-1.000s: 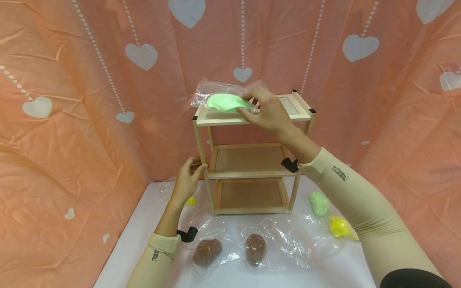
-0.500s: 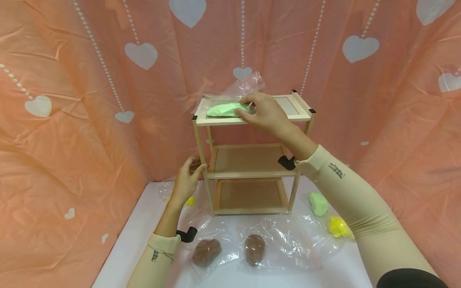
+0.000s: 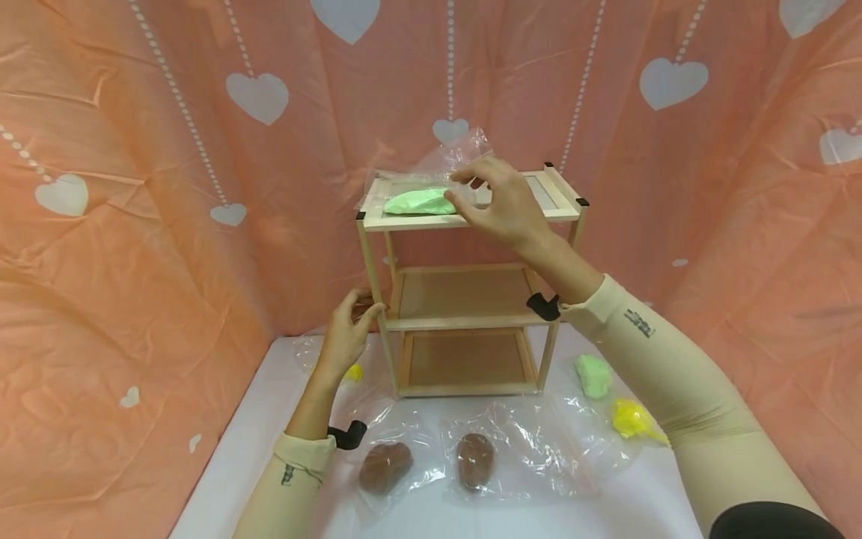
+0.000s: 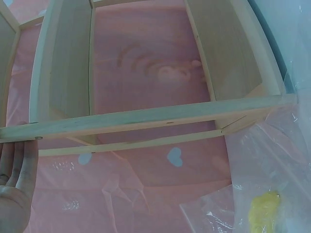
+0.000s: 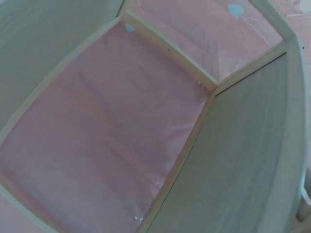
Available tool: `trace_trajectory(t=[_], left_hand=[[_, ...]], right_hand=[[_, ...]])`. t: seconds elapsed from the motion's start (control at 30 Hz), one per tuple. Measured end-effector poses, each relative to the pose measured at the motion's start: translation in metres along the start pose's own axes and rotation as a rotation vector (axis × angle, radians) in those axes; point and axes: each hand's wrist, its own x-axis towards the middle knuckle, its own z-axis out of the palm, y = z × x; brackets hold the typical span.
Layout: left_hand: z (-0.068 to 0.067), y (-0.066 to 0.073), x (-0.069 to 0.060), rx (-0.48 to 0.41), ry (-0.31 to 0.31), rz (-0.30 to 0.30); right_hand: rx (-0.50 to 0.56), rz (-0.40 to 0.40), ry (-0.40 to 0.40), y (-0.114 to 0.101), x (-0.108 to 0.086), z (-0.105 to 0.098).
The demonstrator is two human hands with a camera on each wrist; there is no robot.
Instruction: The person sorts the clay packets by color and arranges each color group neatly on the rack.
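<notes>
A three-tier wooden shelf [image 3: 465, 323] stands upright on the table. On its top tier, near the left end, lies a light green lump of modelling clay [image 3: 419, 201] in a clear plastic bag [image 3: 465, 147]. My right hand [image 3: 506, 203] is just right of this lump, thumb and fingers apart, fingertips close to the bag; whether they still touch the plastic I cannot tell. My left hand [image 3: 346, 333] holds the shelf's left front post at middle-tier height, thumb in front. In the left wrist view, the fingers [image 4: 19, 165] of that hand reach behind the post.
Two brown lumps [image 3: 385, 468] in clear bags lie in front of the shelf. To the right are a green lump [image 3: 594, 376] and a yellow lump [image 3: 631, 418], bagged. Another yellow piece [image 3: 354, 372] lies behind my left wrist. Pink heart-patterned cloth [image 3: 168, 314] encloses the table.
The bagged green clay has settled flatter onto the top tier, its bag's free end swinging upright. My right hand's fingers have spread off it and lifted slightly. The left hand stays put.
</notes>
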Motion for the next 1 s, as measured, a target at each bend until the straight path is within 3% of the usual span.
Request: trace_trajectory(t=[0.17,0.4,0.73,1.0], left_hand=[[0.000,-0.001,0.000,-0.001,-0.004,0.010],[0.000,-0.001,0.000,-0.006,0.002,0.004],[-0.002,-0.001,0.002,-0.031,-0.005,-0.015],[0.000,-0.002,0.001,-0.054,0.009,-0.012]], right_hand=[[0.044,-0.070,0.092,-0.002,-0.010,-0.009],[0.055,-0.087,0.136,-0.007,-0.022,-0.024],[0.019,-0.115,0.169,-0.004,-0.044,-0.042],[0.012,-0.094,0.164,0.002,-0.079,-0.053]])
